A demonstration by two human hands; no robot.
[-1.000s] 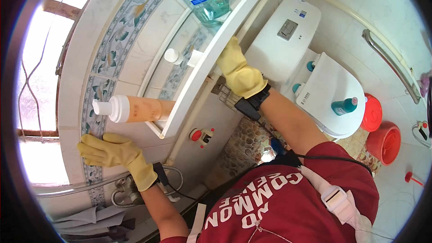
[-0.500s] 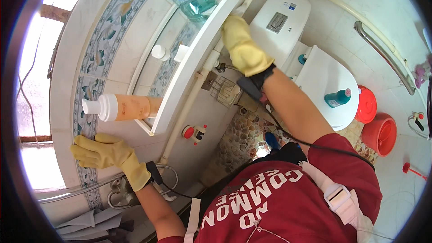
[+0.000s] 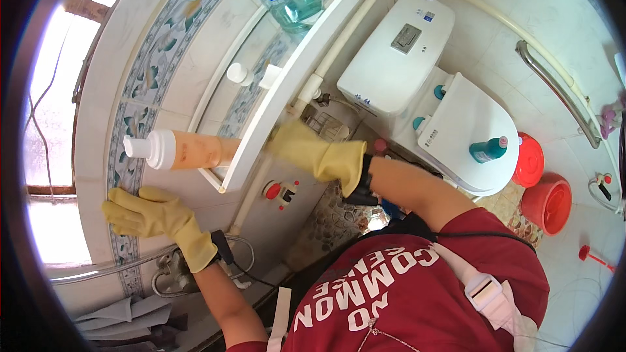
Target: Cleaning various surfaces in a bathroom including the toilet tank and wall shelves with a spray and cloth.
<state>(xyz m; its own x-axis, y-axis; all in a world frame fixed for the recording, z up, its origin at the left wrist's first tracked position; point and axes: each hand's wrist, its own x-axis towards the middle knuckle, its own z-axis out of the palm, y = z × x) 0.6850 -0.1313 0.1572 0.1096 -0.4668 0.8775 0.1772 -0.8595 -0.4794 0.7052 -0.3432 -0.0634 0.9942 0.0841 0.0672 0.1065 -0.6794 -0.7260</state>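
Observation:
Both my hands wear yellow rubber gloves. My left hand (image 3: 156, 218) lies on the tiled wall (image 3: 179, 85), over the floral border strip, fingers stretched out and holding nothing. My right hand (image 3: 316, 153) is at the outer edge of the white-rimmed shelf (image 3: 287, 88), close to the pale pipe (image 3: 339, 42). Its fingers are smeared by motion and partly hidden by the shelf edge, so whether they hold anything does not show. On the shelf, near its left end, is an orange pump bottle (image 3: 192, 150) with a white top. A clear teal bottle (image 3: 293, 6) is at the far end.
A white toilet (image 3: 469, 127) stands to the right with a teal bottle (image 3: 489, 149) on its lid. Beside it are red buckets (image 3: 548, 202). A red-handled valve (image 3: 280, 190) juts below the shelf. Hoses and a tap (image 3: 173, 270) sit near my left forearm.
My right hand has moved from the far end of the shelf, beside the toilet tank, toward me and left along the shelf edge. My left hand stays on the wall.

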